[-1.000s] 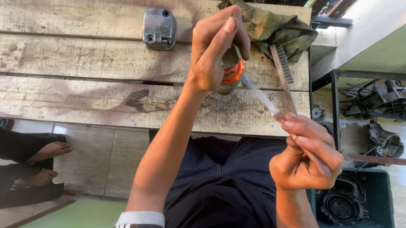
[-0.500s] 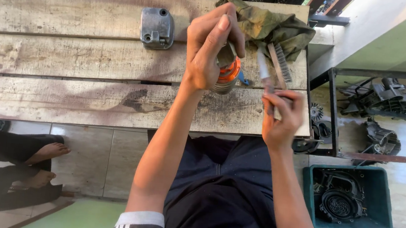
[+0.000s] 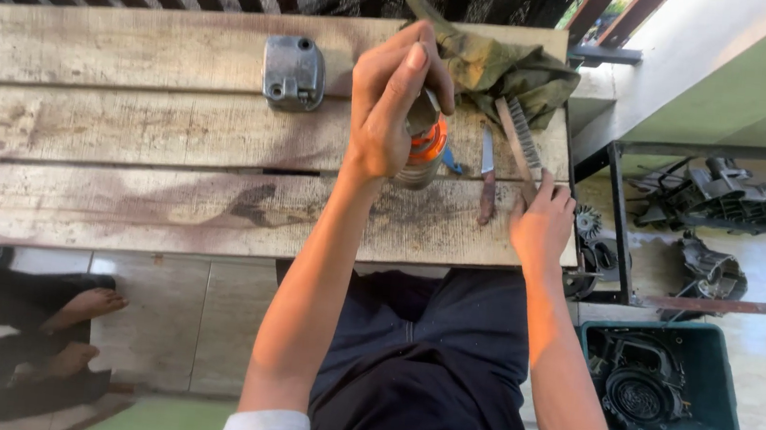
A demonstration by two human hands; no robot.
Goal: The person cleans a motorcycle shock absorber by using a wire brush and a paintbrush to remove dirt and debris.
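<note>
The left hand (image 3: 395, 102) grips the orange-ringed metal part (image 3: 425, 148); the right hand (image 3: 541, 224), fingers loose and empty, touches the wooden-handled wire brush (image 3: 518, 149) near the bench's right edge, its length running away from the fingers.

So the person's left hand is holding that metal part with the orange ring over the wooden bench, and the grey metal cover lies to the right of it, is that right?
Not quite. The left hand does hold the metal part with the orange ring over the wooden bench, but the grey metal cover lies to the left of it, not the right. The head view shows this.
</note>
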